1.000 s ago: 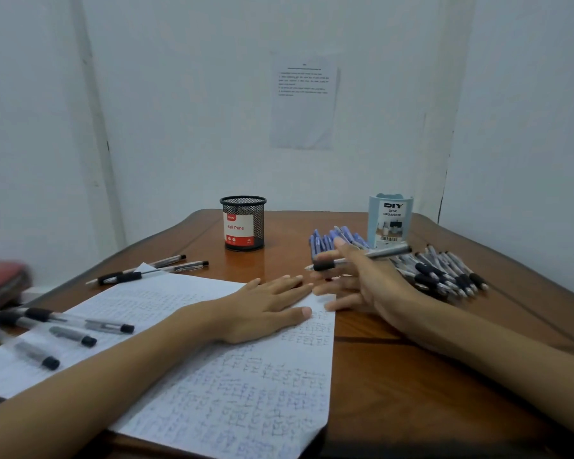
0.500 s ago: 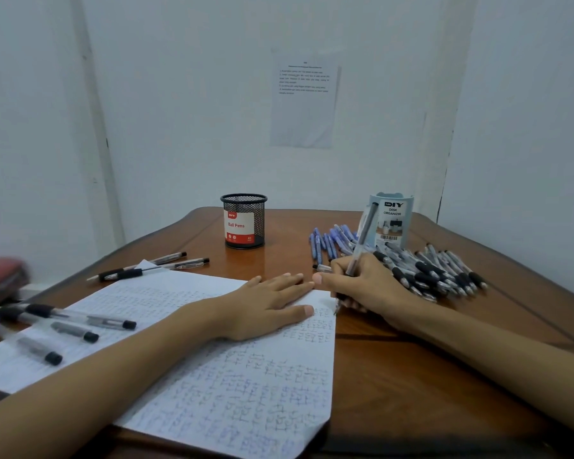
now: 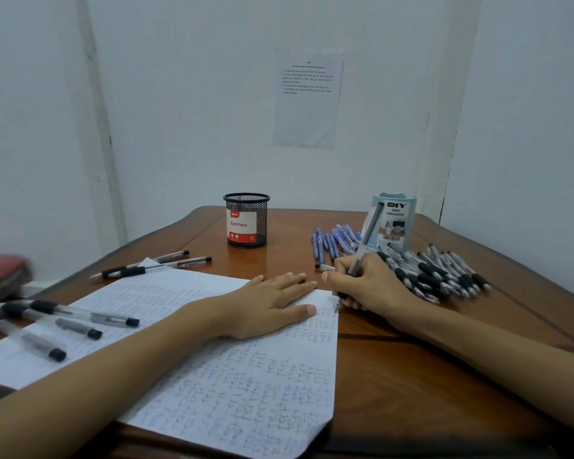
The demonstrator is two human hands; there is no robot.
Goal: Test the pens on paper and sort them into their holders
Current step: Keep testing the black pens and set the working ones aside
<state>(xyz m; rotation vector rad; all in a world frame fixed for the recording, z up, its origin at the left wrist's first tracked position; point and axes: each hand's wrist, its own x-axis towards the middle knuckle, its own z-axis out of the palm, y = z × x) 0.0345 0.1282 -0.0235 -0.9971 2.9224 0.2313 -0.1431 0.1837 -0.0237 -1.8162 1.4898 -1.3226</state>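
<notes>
One pen (image 3: 365,240) gripped in right hand (image 3: 373,286), tilted, tip at paper's (image 3: 246,385) right edge. Left hand (image 3: 265,303) flat on paper, fingers straight. Pen pile (image 3: 444,276) just behind right hand; mesh cup (image 3: 247,220), blue organizer (image 3: 396,220) farther back on table (image 3: 428,376).

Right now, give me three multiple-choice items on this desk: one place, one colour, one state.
1. Where does the black mesh holder stand relative to the pale blue organizer?
A. left of it
B. right of it
C. on top of it
2. The fanned pens just left of the organizer are
A. red
B. green
C. blue
3. The right hand
A. lies flat, empty
B. holds a pen tip-down at the paper edge
C. reaches into the mesh holder
Answers: 1 A, it stands to the organizer's left; 2 C, their barrels are blue; 3 B, fingers curl round the barrel, tip at the paper's right edge.
</notes>
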